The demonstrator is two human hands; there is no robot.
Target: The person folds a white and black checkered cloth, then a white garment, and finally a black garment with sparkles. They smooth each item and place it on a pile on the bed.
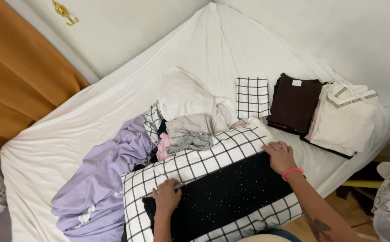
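A black cloth with tiny white dots (pixel 224 195) lies spread flat over a white checked pillow (pixel 195 163) at the bed's near edge. My left hand (pixel 166 197) presses on the cloth's left upper edge with fingers curled. My right hand (pixel 280 157), with a pink band on the wrist, rests flat on the cloth's upper right corner. Neither hand lifts the cloth.
A loose heap of white, grey and pink clothes (pixel 188 121) and a crumpled lilac sheet (pixel 103 179) lie behind the pillow. Folded items sit at right: a checked cloth (pixel 252 96), a dark brown stack (pixel 295 104), a cream garment (pixel 343 118). An orange curtain (pixel 15 71) hangs left.
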